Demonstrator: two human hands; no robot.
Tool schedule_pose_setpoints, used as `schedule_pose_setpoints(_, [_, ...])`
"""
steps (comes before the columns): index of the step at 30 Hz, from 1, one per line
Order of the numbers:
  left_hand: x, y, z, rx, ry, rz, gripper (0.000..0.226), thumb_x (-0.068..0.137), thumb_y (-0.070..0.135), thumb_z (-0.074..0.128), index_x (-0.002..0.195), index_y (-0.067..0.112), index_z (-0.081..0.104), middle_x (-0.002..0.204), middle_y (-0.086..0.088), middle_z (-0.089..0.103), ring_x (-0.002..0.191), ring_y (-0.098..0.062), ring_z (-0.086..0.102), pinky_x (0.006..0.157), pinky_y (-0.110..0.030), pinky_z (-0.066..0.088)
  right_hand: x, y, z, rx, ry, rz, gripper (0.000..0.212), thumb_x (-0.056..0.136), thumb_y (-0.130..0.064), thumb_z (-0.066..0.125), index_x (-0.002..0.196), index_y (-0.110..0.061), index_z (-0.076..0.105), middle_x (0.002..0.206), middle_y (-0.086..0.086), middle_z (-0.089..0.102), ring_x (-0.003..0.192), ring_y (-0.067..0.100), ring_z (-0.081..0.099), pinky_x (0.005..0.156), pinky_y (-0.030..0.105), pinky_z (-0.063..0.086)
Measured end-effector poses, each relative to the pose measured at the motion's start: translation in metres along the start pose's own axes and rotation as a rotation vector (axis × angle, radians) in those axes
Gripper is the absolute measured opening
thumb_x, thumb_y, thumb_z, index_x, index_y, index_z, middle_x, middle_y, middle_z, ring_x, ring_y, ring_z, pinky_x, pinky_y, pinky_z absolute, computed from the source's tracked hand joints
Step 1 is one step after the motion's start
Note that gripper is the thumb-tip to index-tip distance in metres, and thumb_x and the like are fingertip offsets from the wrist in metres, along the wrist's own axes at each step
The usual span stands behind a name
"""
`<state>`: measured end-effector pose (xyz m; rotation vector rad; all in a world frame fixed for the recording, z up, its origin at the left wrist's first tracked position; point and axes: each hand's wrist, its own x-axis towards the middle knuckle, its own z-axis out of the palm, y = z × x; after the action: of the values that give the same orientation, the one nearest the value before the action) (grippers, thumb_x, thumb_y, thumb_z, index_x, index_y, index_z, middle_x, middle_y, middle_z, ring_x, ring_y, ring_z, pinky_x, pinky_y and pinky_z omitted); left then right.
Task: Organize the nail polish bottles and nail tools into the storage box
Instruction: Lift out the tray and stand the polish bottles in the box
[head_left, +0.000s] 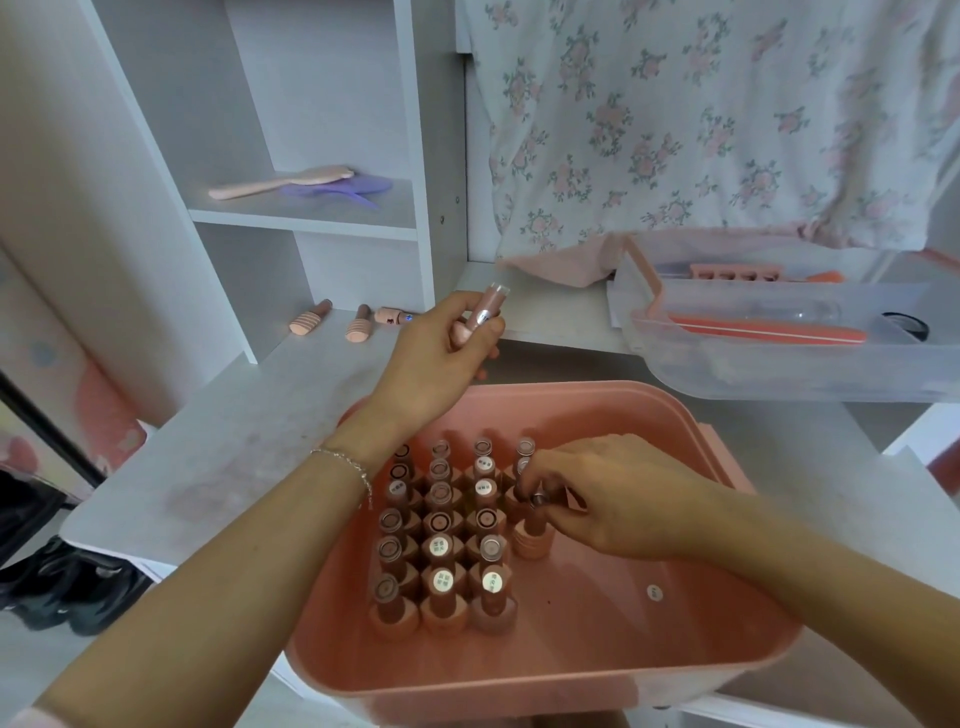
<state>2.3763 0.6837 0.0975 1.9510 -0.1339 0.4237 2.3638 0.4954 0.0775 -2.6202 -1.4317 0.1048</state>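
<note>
- Head view, storage box (717, 670): pink, open-topped, sitting on the white bench (249, 441) nearest the person; it is serving as the landmark for the places below.
- Standing bottles (441, 530): nail polish bottles standing upright in tight rows in the left half of the box, caps up, likely packed so to save room and keep the cap labels readable; the right half of the box floor is showing bare.
- Right hand (608, 499): reaching into the box at the right edge of the rows, its grip pinching the cap of a row-end bottle (532, 535), seemingly seating it upright in line.
- Left hand (441, 353): hovering above the far rim of the box, its grip curling round a held bottle (480, 319), tilted, probably next for the rows.
- Loose bottles (332, 322): three lying on their sides on the bench beyond the box, to the far left, not yet packed.
- Clear tray (779, 374): sitting beyond the box to the far right, holding an orange nail file (769, 328) and a pink toe separator (735, 271).
- Room: white shelving (311, 215) rising behind the box, carrying a pink hairbrush (280, 183); a floral cloth (727, 114) hanging at the far right; dark shoes (67, 587) lying on the floor left of the box.
</note>
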Motion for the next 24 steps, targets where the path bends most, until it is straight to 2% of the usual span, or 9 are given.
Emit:
schedule_pose_setpoints(16, [0.0001,0.0003,-0.0004,-0.011,-0.005,-0.004,0.011,0.093,0.016,0.051,0.103,0.017,0.054,0.073,0.0,0.059,0.053,0.006,0.057,0.05,-0.007,0.041,0.0056,-0.0009,0.0,-0.017,0.031,0.005,0.014,0.089,-0.033,0.047,0.101,-0.032,0.053,0.097,-0.012,0.061,0.087,0.01,0.055,0.063,0.023,0.033])
schedule_pose_setpoints(24, [-0.0008,0.0011,-0.0007,-0.021,-0.016,-0.012,0.013,0.093,0.016,0.051,0.105,0.017,0.054,0.076,0.001,0.059,0.055,0.007,0.057,0.051,-0.007,0.042,0.0036,-0.0003,-0.0002,0.013,0.074,-0.013,0.019,0.089,-0.034,0.047,0.107,-0.031,0.053,0.095,-0.013,0.059,0.083,0.008,0.053,0.066,0.025,0.042])
